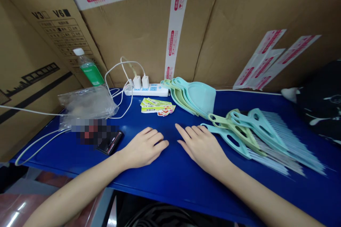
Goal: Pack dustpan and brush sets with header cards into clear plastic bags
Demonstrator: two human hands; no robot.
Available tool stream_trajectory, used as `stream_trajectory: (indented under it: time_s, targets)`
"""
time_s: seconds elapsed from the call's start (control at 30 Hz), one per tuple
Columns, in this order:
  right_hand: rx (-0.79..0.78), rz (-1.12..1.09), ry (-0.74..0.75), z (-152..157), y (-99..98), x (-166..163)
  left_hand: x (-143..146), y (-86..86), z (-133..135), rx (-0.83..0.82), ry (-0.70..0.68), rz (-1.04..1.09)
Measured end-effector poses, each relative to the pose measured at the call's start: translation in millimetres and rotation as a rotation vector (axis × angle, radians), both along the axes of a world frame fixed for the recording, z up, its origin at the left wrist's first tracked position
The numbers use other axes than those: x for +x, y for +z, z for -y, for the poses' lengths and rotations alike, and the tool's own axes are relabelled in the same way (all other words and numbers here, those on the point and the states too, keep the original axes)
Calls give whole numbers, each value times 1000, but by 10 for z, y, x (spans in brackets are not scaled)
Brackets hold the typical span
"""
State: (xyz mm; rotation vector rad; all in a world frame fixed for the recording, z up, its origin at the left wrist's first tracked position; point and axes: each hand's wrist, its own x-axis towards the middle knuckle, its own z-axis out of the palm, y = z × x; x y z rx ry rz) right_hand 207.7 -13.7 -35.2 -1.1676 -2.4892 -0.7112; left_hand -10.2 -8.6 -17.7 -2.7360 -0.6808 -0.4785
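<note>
My left hand [145, 148] rests on the blue tabletop, palm down with its fingers loosely bent; nothing shows in it. Beside it, my right hand [201, 145] lies flat with the fingers stretched and holds nothing. Just right of that hand are several small brushes [236, 138] with pale blue and green handles, their bristles pointing right. Behind my hands stands a nested stack of small dustpans [201, 95] in the same colours. Several yellow-green printed labels [157, 106] lie left of the dustpans.
A white power strip [151, 90] with plugged chargers and loose white cables sits at the back. To the left are a clear plastic bag [87, 103], a bottle with a green label [92, 72] and a dark box [110, 142]. Large cardboard boxes [138, 32] wall the back and left.
</note>
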Motion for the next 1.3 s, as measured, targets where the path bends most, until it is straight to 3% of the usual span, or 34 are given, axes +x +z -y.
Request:
stream_trajectory:
  time_s: [0.57,0.9,1.3]
  targets:
    - [-100,-32,-70,-5,-33,8,6,-41,-10,-44,9,-52]
    - [6,-89,-55,-25,33,29,2,-44,0,-63,-1,-62]
    - [-63,-69,-47,7,-51,-20,10,-45,-8,-50,-11,-62]
